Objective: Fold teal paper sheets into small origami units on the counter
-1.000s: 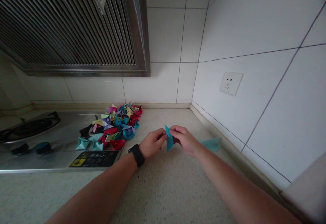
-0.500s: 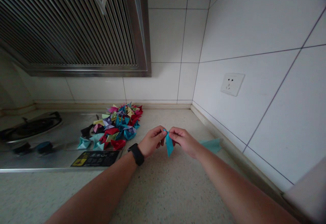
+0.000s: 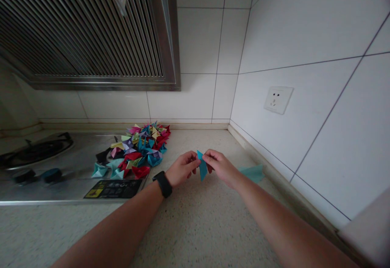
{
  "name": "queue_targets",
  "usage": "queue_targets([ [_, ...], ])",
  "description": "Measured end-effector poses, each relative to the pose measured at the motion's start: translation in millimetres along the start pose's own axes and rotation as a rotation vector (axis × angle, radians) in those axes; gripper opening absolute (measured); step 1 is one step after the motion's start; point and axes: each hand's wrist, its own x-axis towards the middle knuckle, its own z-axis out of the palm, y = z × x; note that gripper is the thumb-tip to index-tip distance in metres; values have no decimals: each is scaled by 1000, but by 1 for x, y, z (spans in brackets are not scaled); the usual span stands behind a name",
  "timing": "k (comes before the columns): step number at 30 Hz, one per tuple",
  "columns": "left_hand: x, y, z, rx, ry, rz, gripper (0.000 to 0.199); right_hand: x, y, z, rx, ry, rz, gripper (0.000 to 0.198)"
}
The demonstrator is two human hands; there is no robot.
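Note:
A small piece of folded blue paper [image 3: 202,168] is held upright above the speckled countertop [image 3: 207,223]. My left hand [image 3: 185,168], with a black watch on its wrist, pinches the paper's left edge between thumb and fingers. On the other side my right hand [image 3: 219,166] grips the right edge in the same way. The paper has a narrow, slanted shape with a pointed tip at the top and bottom. Partly behind my right forearm lies a teal sheet of paper [image 3: 254,173] on the counter.
To the left, a pile of colourful folded paper pieces [image 3: 141,155] covers the right end of the gas stove [image 3: 76,178]. A range hood [image 3: 91,36] hangs above it. White tiled walls meet at the back corner; a power socket [image 3: 278,100] is on the right wall.
The blue paper has shifted up between my fingers, and its upper tip now shows above them. Both hands stay in nearly the same place.

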Motion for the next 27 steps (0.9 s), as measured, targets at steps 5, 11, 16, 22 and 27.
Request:
queue_targets([
  [5, -1, 1, 1, -47, 7, 17, 32, 0, 0, 1, 92, -17, 7, 25],
  [11, 2, -2, 2, -71, 34, 59, 31, 2, 3, 0, 97, -11, 6, 22],
  [16, 3, -1, 2, -89, 61, 50, 31, 2, 5, 1, 90, 8, 21, 26],
  [22, 4, -1, 1, -146, 137, 69, 30, 0, 3, 2, 25, -45, 13, 30],
  [27, 3, -2, 1, -123, 85, -40, 34, 4, 5, -1, -88, 43, -40, 29],
])
